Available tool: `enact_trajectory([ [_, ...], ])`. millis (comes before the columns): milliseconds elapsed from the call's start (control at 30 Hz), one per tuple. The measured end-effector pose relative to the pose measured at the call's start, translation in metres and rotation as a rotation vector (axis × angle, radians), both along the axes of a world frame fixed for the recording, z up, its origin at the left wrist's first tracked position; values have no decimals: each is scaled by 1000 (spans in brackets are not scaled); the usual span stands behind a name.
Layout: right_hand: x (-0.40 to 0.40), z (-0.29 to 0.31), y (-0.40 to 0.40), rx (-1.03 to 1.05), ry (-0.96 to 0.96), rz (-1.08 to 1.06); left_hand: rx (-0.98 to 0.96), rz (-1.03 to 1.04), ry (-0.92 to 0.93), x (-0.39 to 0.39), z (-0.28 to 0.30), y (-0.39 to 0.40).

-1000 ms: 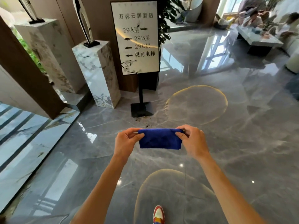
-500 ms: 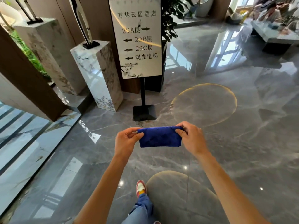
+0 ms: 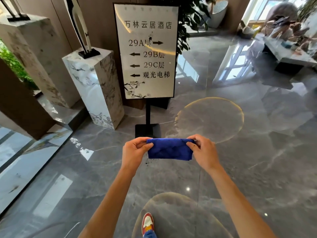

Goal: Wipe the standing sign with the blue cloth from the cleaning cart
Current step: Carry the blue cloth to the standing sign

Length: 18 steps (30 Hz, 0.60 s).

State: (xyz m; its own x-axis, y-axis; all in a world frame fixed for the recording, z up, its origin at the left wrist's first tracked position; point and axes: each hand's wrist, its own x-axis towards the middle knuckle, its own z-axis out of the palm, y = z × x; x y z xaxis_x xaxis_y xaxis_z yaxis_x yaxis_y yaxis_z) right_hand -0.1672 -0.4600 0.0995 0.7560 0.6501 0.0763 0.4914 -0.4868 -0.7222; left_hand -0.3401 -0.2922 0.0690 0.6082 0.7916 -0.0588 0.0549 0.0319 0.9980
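From the head camera, both forearms reach forward over the grey marble floor (image 3: 257, 152). The left hand (image 3: 133, 152) pinches the left end of the folded blue cloth (image 3: 169, 149) between thumb and curled fingers; the right hand (image 3: 204, 151) pinches the right end likewise (cloth stretched level between them). The standing sign (image 3: 147, 52) stands upright just beyond, untouched, beside a marble pedestal (image 3: 96, 86).

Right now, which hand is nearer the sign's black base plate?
Left. The left hand pinches the blue cloth just below the base plate; the right hand holds the cloth's other end, farther right.
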Motion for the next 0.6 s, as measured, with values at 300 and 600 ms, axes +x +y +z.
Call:
enact_trajectory([
  [300, 45, -6, 72, 44, 39, -14, 24, 4, 16, 49, 3, 71],
  [600, 113, -15, 146, 57, 77, -7, 34, 36, 7, 116, -2, 138],
])
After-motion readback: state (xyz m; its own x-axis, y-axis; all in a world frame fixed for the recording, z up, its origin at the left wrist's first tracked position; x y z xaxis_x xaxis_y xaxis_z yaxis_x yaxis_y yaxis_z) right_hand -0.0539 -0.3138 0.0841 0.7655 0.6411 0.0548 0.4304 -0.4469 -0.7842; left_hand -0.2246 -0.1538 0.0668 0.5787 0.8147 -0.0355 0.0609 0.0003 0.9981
